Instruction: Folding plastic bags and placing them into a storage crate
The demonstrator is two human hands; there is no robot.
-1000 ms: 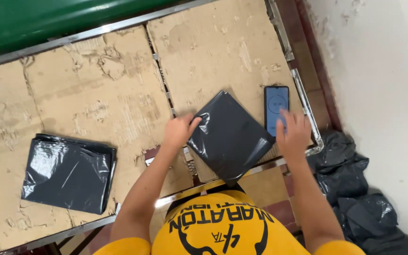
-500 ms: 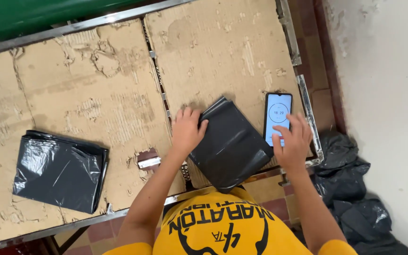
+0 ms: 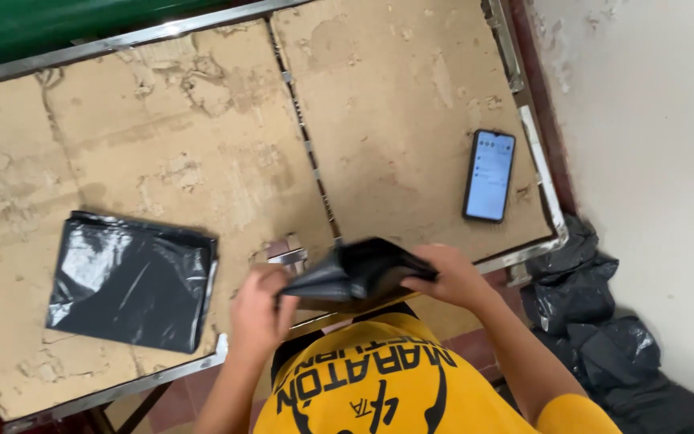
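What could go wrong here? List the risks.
1. The black bag is held by both the left hand and right hand past the table edge; if the grip slips, it may drop to the floor.
2. The phone lies near the table's right rail; a swinging elbow or bag could knock it off.
3. The stack of bags sits close to the front edge and might slide off if bumped.

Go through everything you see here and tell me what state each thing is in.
Black bag: lifted off the table, held at both ends.
Left hand: gripping the bag's left end.
Right hand: gripping the bag's right end.
Stack of black bags: folded flat on the table.
Phone: lying flat, screen lit.
Table: worn, peeling surface.
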